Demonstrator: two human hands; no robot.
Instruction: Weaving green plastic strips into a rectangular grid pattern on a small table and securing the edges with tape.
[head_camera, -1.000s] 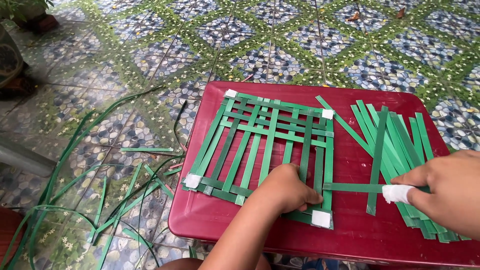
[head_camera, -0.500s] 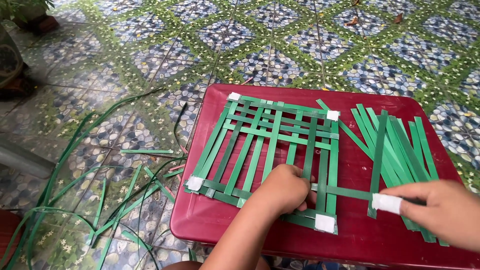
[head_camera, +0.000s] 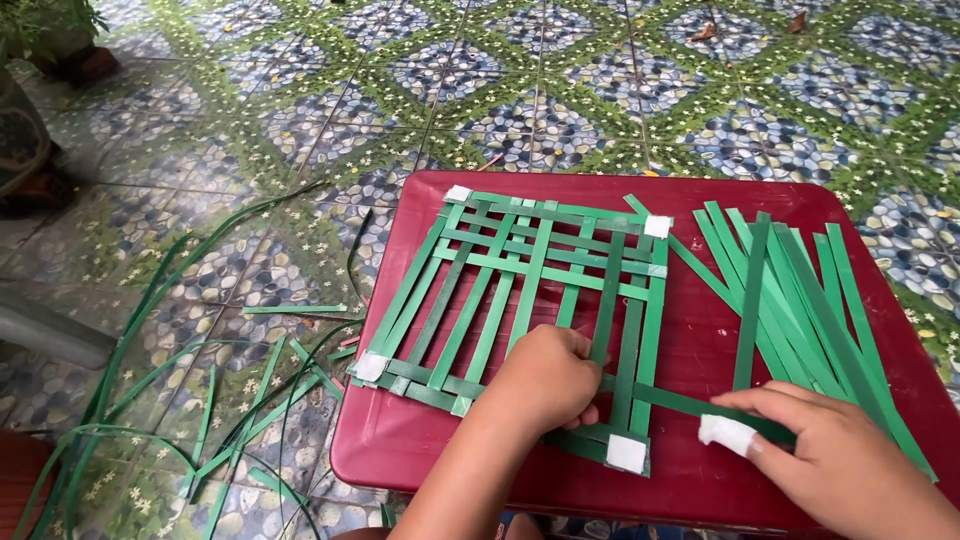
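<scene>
A woven mat of green leaf strips (head_camera: 520, 290), taped at its corners with white squares, lies on a red tray (head_camera: 690, 330). My left hand (head_camera: 545, 380) presses on the mat's near edge, fingers curled over the strips. My right hand (head_camera: 830, 460), with a white bandage on one finger, pinches the end of a horizontal green strip (head_camera: 690, 400) that runs into the mat's lower right part.
A fan of loose green strips (head_camera: 800, 300) lies on the tray's right side. More strips and long leaves (head_camera: 190, 400) are scattered on the patterned tile floor to the left. A plant pot (head_camera: 60, 50) stands far left.
My right hand has moved left, pushing the horizontal strip further into the mat. My left hand stays on the mat's near edge. The view shifted slightly.
</scene>
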